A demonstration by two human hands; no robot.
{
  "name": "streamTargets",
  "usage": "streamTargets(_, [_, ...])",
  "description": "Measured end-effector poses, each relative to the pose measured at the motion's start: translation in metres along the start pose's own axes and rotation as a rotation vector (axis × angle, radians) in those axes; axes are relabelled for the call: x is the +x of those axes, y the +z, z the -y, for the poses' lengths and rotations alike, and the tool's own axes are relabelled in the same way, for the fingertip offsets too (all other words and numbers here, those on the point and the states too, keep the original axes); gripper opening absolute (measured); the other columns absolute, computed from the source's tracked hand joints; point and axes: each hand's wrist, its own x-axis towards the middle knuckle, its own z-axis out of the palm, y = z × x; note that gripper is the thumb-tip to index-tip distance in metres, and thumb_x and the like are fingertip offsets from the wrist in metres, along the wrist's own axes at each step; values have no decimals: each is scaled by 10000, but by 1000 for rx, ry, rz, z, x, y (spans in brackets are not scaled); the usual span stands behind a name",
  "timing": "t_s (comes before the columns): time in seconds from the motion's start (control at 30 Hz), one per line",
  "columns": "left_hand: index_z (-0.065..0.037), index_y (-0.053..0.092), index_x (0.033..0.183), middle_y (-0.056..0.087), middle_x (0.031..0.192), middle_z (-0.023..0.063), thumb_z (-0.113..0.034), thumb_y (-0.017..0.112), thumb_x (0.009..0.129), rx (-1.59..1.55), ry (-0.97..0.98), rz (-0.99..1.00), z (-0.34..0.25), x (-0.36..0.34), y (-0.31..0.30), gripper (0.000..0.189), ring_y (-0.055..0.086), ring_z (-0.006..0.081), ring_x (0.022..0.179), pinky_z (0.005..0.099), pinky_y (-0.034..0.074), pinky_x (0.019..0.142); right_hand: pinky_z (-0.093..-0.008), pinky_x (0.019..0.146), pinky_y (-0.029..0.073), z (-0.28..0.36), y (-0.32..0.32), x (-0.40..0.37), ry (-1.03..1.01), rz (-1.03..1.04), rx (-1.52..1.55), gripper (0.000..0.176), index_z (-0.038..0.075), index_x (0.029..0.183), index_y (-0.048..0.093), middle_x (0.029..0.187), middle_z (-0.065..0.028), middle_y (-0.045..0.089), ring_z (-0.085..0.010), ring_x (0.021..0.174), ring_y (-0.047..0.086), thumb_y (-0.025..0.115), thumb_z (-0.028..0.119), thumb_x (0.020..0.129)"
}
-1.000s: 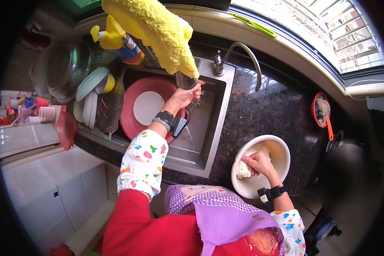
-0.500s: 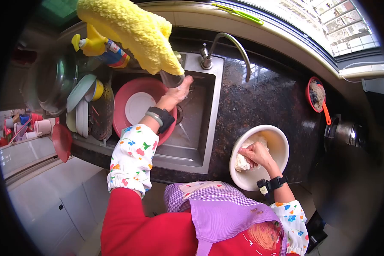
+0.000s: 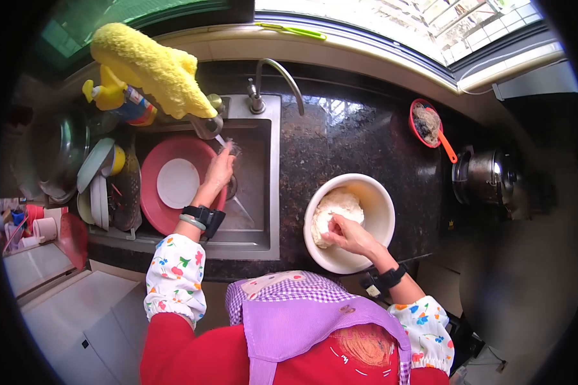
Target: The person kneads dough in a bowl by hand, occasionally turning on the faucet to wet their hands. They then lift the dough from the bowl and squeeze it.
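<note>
Water runs from the faucet spout (image 3: 207, 126), partly covered by a yellow fluffy cloth (image 3: 144, 64), onto the fingers of my left hand (image 3: 221, 165). That hand is over the sink, beside a red basin (image 3: 153, 173) with a white plate (image 3: 178, 183) in it; its fingers are blurred. My right hand (image 3: 350, 235) touches a lump of white dough (image 3: 338, 205) inside a white bowl (image 3: 383, 212). Its fingers are bent together against the dough, and the fingertips are partly hidden.
Bowls and plates (image 3: 99, 199) stand in a rack left of the sink. A yellow spray bottle (image 3: 135, 106) is behind them. On the right are a red bowl (image 3: 414, 125) with an orange handle and a metal pot (image 3: 481, 176). A thin curved tap (image 3: 282, 69) rises behind the sink.
The view has shifted, so the scene sits further left. My left hand has drawn slightly down from the spout, with water now visible at its fingers. My right hand stays at the dough.
</note>
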Motion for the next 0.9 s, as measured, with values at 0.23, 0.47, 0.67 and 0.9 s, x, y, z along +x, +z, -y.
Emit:
streamTargets(0.23, [-32,577,786,585,679,5,-86,623,827,-204,221,-413,4,64,-47,82,565,110,632,251,463,550,-279,609,431,5,-1,-5,42,23,-42,211,29,845,524,711,-34,530,-117,656,492,669,180,820])
streamTargets(0.47, [-69,524,1156,579,1097,132,-466,554,845,-102,139,-20,-59,73,-119,505,530,278,1032,381,441,907,-272,606,430,3,-5,0,128,39,88,240,29,826,534,702,-30,535,-114,650,493,691,209,806])
streamTargets(0.67, [40,635,881,640,866,255,-622,642,691,691,23,-148,-112,83,-116,689,618,403,861,449,481,805,-273,642,468,13,-18,-17,113,-36,188,238,10,964,555,738,-49,590,-124,674,559,663,174,828])
streamTargets(0.9, [-16,572,776,626,789,195,-339,737,677,657,315,49,-84,110,-132,376,610,384,775,434,484,683,-361,852,463,-16,-32,-34,280,-395,-108,417,-59,1127,517,1074,-217,566,-278,972,577,646,183,812])
